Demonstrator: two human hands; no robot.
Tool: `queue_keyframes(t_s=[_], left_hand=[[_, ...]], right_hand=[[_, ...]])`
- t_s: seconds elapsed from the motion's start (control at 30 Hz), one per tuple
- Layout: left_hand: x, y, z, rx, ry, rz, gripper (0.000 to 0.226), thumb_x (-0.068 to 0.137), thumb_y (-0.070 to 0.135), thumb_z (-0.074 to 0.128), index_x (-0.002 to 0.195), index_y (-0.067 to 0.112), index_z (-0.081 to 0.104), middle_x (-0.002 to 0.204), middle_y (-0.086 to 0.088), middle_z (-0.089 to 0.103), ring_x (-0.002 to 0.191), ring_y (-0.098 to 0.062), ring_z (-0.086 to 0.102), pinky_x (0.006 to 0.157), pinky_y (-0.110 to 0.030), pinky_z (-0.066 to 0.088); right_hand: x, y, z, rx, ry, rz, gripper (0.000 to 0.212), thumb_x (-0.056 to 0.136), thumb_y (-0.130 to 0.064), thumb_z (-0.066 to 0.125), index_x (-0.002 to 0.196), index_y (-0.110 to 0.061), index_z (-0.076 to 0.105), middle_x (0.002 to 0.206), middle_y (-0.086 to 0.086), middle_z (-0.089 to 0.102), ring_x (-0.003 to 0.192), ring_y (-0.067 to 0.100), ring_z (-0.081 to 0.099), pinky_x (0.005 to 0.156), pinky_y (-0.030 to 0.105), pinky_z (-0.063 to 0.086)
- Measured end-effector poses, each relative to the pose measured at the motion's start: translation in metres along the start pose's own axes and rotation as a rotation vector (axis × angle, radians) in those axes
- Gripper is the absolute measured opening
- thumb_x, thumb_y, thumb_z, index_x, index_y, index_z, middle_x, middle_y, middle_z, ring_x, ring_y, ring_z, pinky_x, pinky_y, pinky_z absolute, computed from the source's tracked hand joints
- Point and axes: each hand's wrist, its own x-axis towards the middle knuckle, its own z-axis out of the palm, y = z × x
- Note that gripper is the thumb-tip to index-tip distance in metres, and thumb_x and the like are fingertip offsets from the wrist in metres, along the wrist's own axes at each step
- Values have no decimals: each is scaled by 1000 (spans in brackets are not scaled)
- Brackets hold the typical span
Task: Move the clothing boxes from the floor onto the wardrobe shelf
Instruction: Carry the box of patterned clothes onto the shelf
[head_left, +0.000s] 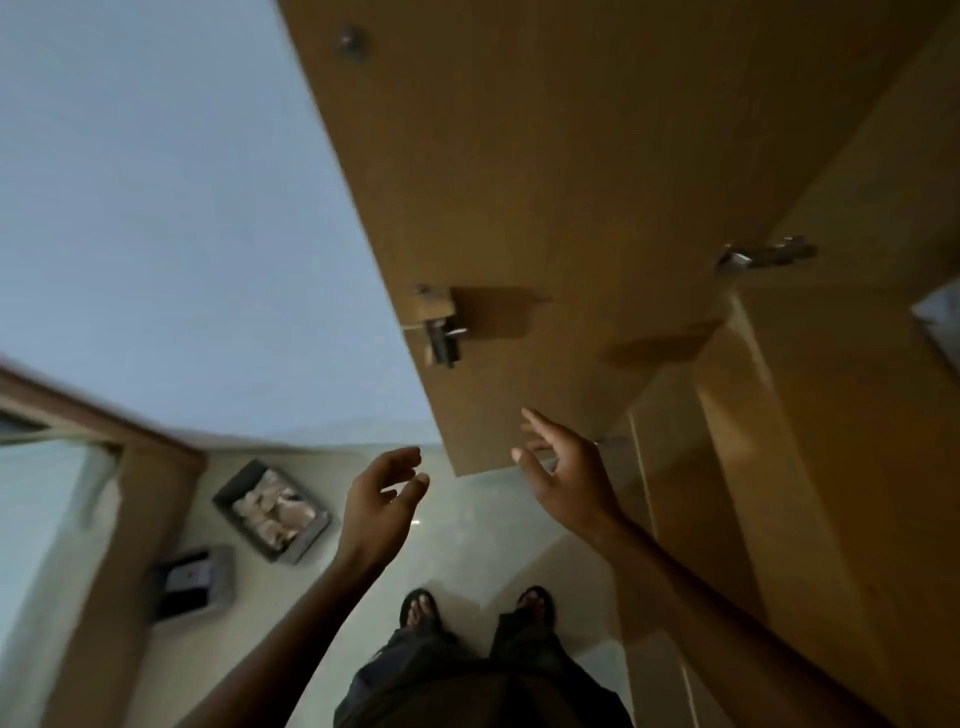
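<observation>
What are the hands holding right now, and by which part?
Nothing is held. The left hand and the right hand are both open and empty in the air, while two grey boxes sit on the floor.

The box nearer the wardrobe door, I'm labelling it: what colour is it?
Grey box, holding pale folded clothes; head view.

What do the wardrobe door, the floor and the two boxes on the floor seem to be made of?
Wardrobe door: wood or wood-look laminate, matte tan, faint grain; the blur leaves it open which. Floor: glossy pale tile or stone, judging by its sheen and reflections. Grey box with light clothes: probably fabric, with soft matte walls. Smaller box: also grey and soft-looking, too blurred to be sure.
</observation>
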Motion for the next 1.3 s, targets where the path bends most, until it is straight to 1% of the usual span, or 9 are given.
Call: queue_keyframes(t_s=[0.13,0.27,0.47,0.67,0.8,0.87,1.0,1.17,1.3], left_hand=[[-22,-30,-59,-60,148,-63,29,88,12,68,107,34,65,109,8,70,103,-5,65,88,-32,53],[-48,-66,-124,-133,283,-118,30,84,21,69,113,22,68,109,6,72,101,-10,67,90,-38,55],[-88,-123,-222,-145,422,-160,29,90,15,66,117,25,65,111,11,68,101,-1,64,85,-29,54],[-94,-170,-300,-186,574,-258,28,92,18,64,118,26,63,112,13,66,102,-1,62,85,-23,52],[-69,-195,-335,-188,634,-341,31,92,19,63,123,23,62,115,11,65,105,-4,61,85,-22,50],[-50,-208,-346,-192,651,-396,31,92,18,63,123,21,62,116,8,66,105,-6,61,86,-23,50],[10,-250,-362,-218,677,-553,32,92,16,63,124,19,61,116,6,65,103,-4,60,78,-13,44],[88,-325,-363,-275,660,-738,34,91,18,63,125,17,60,115,4,65,99,-4,59,75,-13,44],[142,-416,-343,-310,583,-877,36,90,26,63,126,22,58,118,5,64,104,-10,60,89,-30,51]], right_hand=[[5,-39,67,2,-145,-59,54,89,-33,61,140,-26,45,125,-9,61,103,3,60,87,28,54],[1,-78,139,-17,-259,-113,53,87,-32,61,138,-27,48,119,-9,63,100,4,62,89,36,53],[-17,-138,251,-43,-409,-200,55,87,-33,62,139,-27,47,118,-8,64,100,2,62,87,35,55],[-9,-193,348,-78,-581,-266,52,90,-35,60,139,-25,47,123,-9,62,103,1,60,82,15,48],[28,-215,407,-106,-675,-302,51,89,-29,62,139,-27,47,121,-7,63,101,2,61,77,10,47],[51,-217,434,-139,-708,-323,52,90,-29,62,140,-29,45,118,-9,63,97,1,61,78,14,51],[116,-199,508,-236,-802,-291,52,89,-31,60,139,-25,47,123,-5,64,100,4,62,84,29,57],[179,-145,594,-368,-903,-180,51,91,-30,58,140,-23,46,117,-4,65,96,3,61,77,22,56],[216,-71,668,-561,-991,-189,49,93,-33,55,140,-24,45,123,-3,64,95,6,61,72,16,48]])
